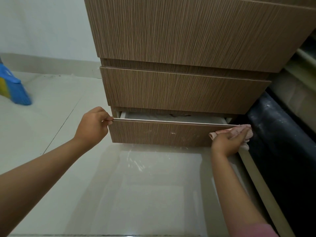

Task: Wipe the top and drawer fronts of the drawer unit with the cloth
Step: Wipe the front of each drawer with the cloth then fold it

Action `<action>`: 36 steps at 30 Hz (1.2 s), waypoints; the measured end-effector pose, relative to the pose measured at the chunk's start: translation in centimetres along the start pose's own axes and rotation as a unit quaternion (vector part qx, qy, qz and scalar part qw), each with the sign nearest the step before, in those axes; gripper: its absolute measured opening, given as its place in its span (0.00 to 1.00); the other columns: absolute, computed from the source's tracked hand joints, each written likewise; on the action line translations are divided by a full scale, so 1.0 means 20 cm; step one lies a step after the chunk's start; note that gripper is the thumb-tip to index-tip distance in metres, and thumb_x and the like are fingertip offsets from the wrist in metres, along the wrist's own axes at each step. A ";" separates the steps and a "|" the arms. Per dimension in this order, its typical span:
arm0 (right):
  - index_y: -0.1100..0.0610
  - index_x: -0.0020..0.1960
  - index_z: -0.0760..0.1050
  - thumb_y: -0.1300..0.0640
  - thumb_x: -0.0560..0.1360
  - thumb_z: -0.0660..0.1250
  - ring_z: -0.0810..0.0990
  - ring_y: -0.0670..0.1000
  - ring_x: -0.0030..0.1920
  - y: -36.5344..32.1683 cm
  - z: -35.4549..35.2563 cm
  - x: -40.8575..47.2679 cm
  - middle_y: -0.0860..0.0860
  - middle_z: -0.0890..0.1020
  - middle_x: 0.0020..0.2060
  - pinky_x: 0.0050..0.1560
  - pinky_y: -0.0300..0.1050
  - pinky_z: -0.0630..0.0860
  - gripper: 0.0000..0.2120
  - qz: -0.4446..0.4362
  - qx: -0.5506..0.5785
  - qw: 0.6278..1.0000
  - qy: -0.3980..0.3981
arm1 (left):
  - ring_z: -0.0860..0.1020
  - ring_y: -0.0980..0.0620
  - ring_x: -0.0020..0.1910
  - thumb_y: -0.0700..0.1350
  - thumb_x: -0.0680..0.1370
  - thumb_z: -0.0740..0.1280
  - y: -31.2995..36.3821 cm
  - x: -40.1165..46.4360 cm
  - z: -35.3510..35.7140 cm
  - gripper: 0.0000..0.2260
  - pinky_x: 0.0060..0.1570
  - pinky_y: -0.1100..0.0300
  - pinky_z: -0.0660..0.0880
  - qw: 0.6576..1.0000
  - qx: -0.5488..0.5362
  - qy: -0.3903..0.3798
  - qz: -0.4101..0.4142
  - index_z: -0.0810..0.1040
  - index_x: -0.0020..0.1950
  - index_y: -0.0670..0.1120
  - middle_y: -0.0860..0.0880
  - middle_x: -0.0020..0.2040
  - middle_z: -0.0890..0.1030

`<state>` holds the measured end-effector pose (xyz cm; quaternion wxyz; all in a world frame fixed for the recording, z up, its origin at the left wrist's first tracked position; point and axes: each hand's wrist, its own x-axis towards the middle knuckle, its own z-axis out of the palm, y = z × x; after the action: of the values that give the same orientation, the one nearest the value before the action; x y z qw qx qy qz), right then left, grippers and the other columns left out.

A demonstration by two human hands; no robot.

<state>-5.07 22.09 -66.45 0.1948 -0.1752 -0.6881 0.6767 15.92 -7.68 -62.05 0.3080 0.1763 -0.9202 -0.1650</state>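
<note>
While the bottom drawer (160, 132) stands pulled partly out of the unit (179, 31), its front hangs free on its runners, and that is where trouble could start. The left hand (93, 128) pinches the front's top left corner, thumb on the edge and fingers curled behind it; this grip is all that steadies the drawer. The right hand (227, 142) lies flat, fingers spread and pressed on the pink cloth (242, 132), which sits against the front's right end and laps round its corner.

If the wipe pushes hard inward, the drawer may slide shut, and the left fingers hooked behind the top edge could be caught between it and the drawer above (179, 89). A pull that is too strong could draw it out further than wanted. The cloth, bunched at the corner, could snag on the edge or slip out from under the palm toward the dark roll (277, 134) just beside the unit, which looks dusty and might soil it.

Pale smudges show near the middle of the front, so light strokes may leave them. Whitish marks also lie on the glossy floor (136, 185) below; dust wiped down could add to them. The broom (15, 88) stands well apart at the left.
</note>
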 end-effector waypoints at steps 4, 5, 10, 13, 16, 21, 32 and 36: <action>0.46 0.76 0.49 0.60 0.81 0.54 0.65 0.55 0.71 0.05 0.03 -0.05 0.54 0.58 0.75 0.61 0.35 0.66 0.27 0.023 0.021 1.000 -0.003 | 0.76 0.46 0.34 0.29 0.68 0.71 0.00 0.00 0.00 0.05 0.37 0.61 0.67 1.000 -0.005 0.003 -0.005 0.82 0.40 0.37 0.42 0.38 0.80; 0.44 0.76 0.49 0.59 0.81 0.54 0.65 0.56 0.71 0.07 0.03 -0.06 0.54 0.58 0.75 0.64 0.42 0.68 0.27 0.034 0.023 0.999 -0.001 | 0.75 0.47 0.34 0.29 0.68 0.71 0.00 0.00 0.00 0.05 0.37 0.61 0.67 1.000 -0.007 0.003 -0.007 0.82 0.40 0.37 0.42 0.38 0.80; 0.43 0.76 0.47 0.59 0.81 0.54 0.66 0.58 0.70 0.15 0.04 -0.09 0.54 0.58 0.75 0.68 0.52 0.67 0.28 0.094 0.017 0.995 -0.011 | 0.74 0.49 0.34 0.29 0.68 0.71 0.00 0.00 0.00 0.05 0.36 0.64 0.65 1.000 -0.009 0.003 -0.011 0.82 0.40 0.37 0.42 0.38 0.80; 0.44 0.76 0.46 0.61 0.80 0.55 0.64 0.57 0.72 0.15 0.04 -0.09 0.54 0.56 0.76 0.67 0.57 0.68 0.30 0.091 0.029 0.995 -0.023 | 0.75 0.48 0.35 0.30 0.68 0.71 0.00 0.00 0.00 0.05 0.37 0.62 0.66 1.000 -0.010 0.004 -0.017 0.82 0.40 0.37 0.42 0.38 0.80; 0.45 0.76 0.43 0.64 0.79 0.54 0.58 0.56 0.74 0.10 0.07 -0.11 0.54 0.52 0.76 0.70 0.56 0.64 0.33 0.022 0.036 0.998 -0.045 | 0.75 0.47 0.35 0.29 0.68 0.70 0.00 0.00 0.00 0.05 0.35 0.64 0.66 1.000 -0.008 0.002 -0.018 0.82 0.40 0.37 0.42 0.39 0.80; 0.49 0.76 0.40 0.66 0.79 0.55 0.50 0.54 0.76 0.07 0.15 -0.30 0.56 0.47 0.77 0.72 0.42 0.55 0.34 -0.090 0.008 0.993 -0.080 | 0.75 0.48 0.36 0.30 0.69 0.70 -0.01 -0.01 0.00 0.05 0.35 0.66 0.66 1.000 -0.006 -0.004 -0.025 0.82 0.41 0.37 0.43 0.39 0.80; 0.53 0.76 0.38 0.65 0.80 0.53 0.49 0.55 0.76 0.12 0.16 -0.39 0.58 0.45 0.76 0.70 0.37 0.54 0.33 -0.044 0.002 0.995 -0.090 | 0.74 0.50 0.35 0.30 0.69 0.71 0.00 0.00 0.00 0.04 0.36 0.69 0.65 0.999 -0.015 -0.003 -0.030 0.83 0.41 0.37 0.43 0.39 0.80; 0.56 0.77 0.40 0.65 0.78 0.54 0.46 0.56 0.76 0.02 0.25 -0.53 0.61 0.43 0.76 0.72 0.35 0.52 0.33 -0.136 0.027 0.985 -0.105 | 0.74 0.50 0.36 0.30 0.69 0.71 0.00 0.00 0.00 0.05 0.39 0.62 0.68 0.999 -0.018 -0.003 -0.029 0.83 0.41 0.37 0.43 0.39 0.80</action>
<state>1.53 12.51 -67.30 0.2168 -0.0026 -0.7034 0.6769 15.95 -7.73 -62.01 0.3034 0.1969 -0.9126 -0.1905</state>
